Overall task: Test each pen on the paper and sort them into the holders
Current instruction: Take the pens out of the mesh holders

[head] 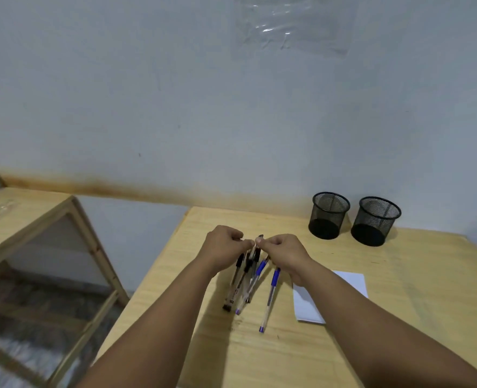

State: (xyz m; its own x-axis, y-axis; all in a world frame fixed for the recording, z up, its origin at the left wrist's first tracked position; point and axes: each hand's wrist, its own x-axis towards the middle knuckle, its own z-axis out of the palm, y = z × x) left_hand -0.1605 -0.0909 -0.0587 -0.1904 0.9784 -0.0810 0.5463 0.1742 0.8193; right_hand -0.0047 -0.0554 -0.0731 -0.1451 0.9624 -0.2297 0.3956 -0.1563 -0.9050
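Several pens lie in a loose bunch on the wooden table (399, 275), some with black grips (241, 278) and some with blue grips (274, 278). My left hand (222, 245) and my right hand (285, 252) meet just above the far end of the bunch. Fingers of both are curled, and their tips pinch the top of a black pen (257, 249) that stands up between them. A white sheet of paper (352, 281) lies to the right, partly hidden under my right forearm. Two black mesh holders, the left one (328, 215) and the right one (376, 221), stand at the back right; no pens show in them.
A pale wall runs behind the table, with clear plastic film (293, 26) stuck on it high up. To the left stands a lower wooden frame unit (72, 247), with a gap between it and the table's left edge.
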